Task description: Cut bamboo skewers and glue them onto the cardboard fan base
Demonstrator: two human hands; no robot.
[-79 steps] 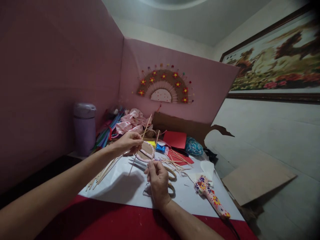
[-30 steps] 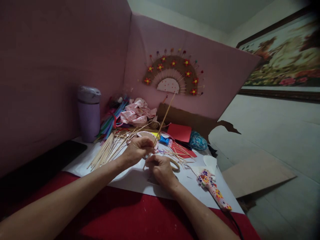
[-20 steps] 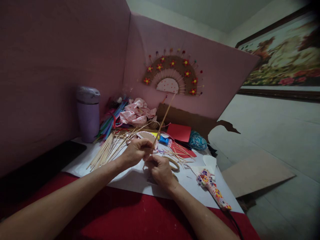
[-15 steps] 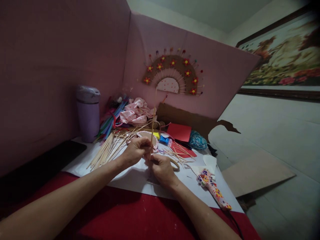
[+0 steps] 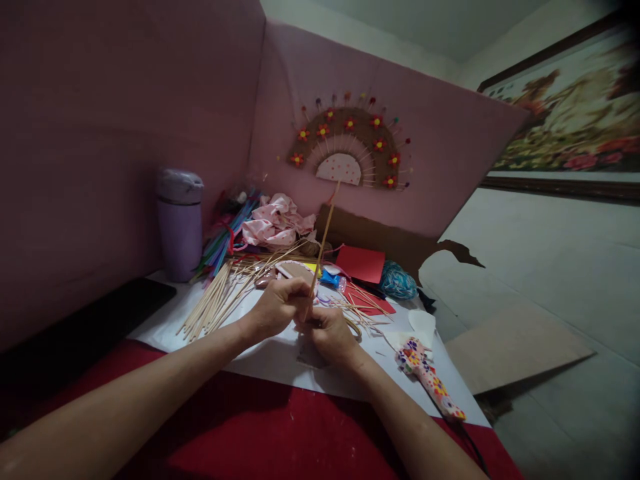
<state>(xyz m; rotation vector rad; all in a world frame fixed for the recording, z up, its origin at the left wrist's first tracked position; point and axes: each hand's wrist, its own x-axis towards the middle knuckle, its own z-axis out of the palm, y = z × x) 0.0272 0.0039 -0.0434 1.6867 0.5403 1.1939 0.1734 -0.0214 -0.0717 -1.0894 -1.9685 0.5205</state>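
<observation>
My left hand (image 5: pixel 281 305) and my right hand (image 5: pixel 333 335) meet above the white paper (image 5: pixel 245 360). A thin wooden stick (image 5: pixel 326 233) rises from between them, its top leaning right. Both hands are closed, with fingers pinched around the stick's lower end. The fingertips partly hide that end, so I cannot see whether anything else is held there. To the left, a bundle of similar wooden sticks (image 5: pixel 213 303) is fanned out on the paper. Behind my right hand, part of a yellowish ring (image 5: pixel 356 328) shows.
A purple tumbler (image 5: pixel 180 230) stands at the left. Farther back are crumpled pink fabric (image 5: pixel 275 223), red paper (image 5: pixel 361 264) and blue yarn (image 5: pixel 398 280). A flower-patterned hot glue gun (image 5: pixel 433 380) lies at the right with its cord. A decorated half-round fan piece (image 5: pixel 345 147) hangs on the pink panel.
The stick has tipped from nearly upright to leaning right. Both hands remain together around its lower end, and the view has shifted slightly.
</observation>
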